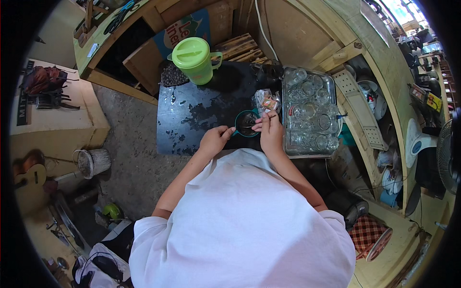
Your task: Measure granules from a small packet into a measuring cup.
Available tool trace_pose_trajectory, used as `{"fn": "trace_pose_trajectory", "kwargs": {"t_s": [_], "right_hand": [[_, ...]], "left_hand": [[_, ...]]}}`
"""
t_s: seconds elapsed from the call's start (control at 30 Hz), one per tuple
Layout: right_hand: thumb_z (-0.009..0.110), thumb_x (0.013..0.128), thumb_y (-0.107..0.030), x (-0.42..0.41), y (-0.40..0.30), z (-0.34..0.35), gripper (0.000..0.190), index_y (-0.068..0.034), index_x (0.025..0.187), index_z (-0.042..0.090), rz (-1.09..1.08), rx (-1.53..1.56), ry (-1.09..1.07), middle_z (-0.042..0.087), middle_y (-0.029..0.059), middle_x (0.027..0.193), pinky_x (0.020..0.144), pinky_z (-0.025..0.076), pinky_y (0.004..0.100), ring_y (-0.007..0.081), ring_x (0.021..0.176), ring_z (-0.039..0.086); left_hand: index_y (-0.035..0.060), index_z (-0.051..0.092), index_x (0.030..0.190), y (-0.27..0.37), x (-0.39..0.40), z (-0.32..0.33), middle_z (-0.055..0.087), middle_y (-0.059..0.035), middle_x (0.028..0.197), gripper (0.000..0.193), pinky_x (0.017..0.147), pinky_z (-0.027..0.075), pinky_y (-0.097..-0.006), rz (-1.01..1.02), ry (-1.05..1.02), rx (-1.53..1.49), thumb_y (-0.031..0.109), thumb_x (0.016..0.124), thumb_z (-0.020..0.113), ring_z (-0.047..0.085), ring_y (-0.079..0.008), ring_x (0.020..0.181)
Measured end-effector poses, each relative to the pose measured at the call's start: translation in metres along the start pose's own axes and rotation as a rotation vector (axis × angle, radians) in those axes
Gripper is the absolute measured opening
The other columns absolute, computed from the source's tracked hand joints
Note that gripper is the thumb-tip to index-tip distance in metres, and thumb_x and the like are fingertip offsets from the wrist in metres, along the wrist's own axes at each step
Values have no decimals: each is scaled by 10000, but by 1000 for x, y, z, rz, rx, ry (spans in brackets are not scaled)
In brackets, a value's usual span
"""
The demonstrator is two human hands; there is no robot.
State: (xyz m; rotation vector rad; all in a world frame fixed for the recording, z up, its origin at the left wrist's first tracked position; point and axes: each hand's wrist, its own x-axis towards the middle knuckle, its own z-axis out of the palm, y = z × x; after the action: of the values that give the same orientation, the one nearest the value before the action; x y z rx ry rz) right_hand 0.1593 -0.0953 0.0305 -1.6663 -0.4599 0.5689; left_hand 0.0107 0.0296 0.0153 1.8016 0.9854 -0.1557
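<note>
On the wet black tabletop [216, 97], close to my body, stands a teal cup [236, 124] with dark contents. My left hand [217, 139] grips the small tab or handle on its left side. My right hand [269, 129] is over its right edge and pinches a thin utensil, perhaps a spoon, whose lower end dips into the cup. Just beyond my right hand lies a clear plastic bag with small printed packets [268, 100]. A green lidded plastic pitcher [196, 63] stands farther off, beside a dark beaded mat [173, 75].
A metal tray [310, 156] full of glass mugs [309, 109] adjoins the table on the right. A dark glass vessel [270, 68] stands at the back right. Wooden shelving [363, 108] curves behind the tray. A white bucket [94, 162] is on the floor at left.
</note>
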Motion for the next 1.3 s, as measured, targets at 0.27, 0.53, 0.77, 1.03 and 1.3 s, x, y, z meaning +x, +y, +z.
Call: {"fn": "trace_pose_trajectory", "kwargs": {"t_s": [0.27, 0.53, 0.77, 1.03, 1.3], "right_hand": [[445, 1054, -176, 2, -4, 4, 194, 5, 1002, 494, -96, 94, 133, 614, 104, 792, 572, 540, 273, 166, 639, 672], [446, 1056, -184, 2, -2, 4, 203, -1, 976, 483, -58, 43, 54, 615, 104, 809, 565, 540, 269, 162, 638, 671], [437, 1058, -188, 1, 4, -1, 196, -6, 1009, 490, 15, 61, 8, 615, 101, 800, 556, 535, 268, 156, 630, 666], [446, 1056, -187, 0, 6, 4, 200, -6, 991, 500, -25, 86, 69, 620, 104, 783, 553, 530, 273, 157, 616, 665], [476, 1045, -193, 4, 4, 4, 212, -14, 936, 505, -12, -3, 10, 627, 103, 761, 551, 521, 284, 158, 611, 663]], "left_hand": [[-3, 652, 819, 7, -3, -3, 584, -85, 628, 465, 583, 439, -337, -16, -5, -21, 428, 977, 580, 553, -170, 586], [21, 664, 825, 1, -1, 0, 596, -98, 631, 471, 589, 448, -364, 0, 2, -15, 457, 973, 567, 578, -217, 595], [-7, 645, 810, 1, -1, 0, 584, -85, 636, 464, 590, 443, -333, -19, -6, -57, 419, 981, 581, 551, -163, 593], [51, 691, 854, -4, 1, 1, 596, -103, 613, 460, 587, 450, -384, 2, 4, -27, 481, 961, 567, 588, -244, 580], [48, 687, 855, -4, 2, 1, 592, -111, 612, 460, 587, 449, -387, 8, -2, -11, 479, 962, 568, 586, -252, 580]]}}
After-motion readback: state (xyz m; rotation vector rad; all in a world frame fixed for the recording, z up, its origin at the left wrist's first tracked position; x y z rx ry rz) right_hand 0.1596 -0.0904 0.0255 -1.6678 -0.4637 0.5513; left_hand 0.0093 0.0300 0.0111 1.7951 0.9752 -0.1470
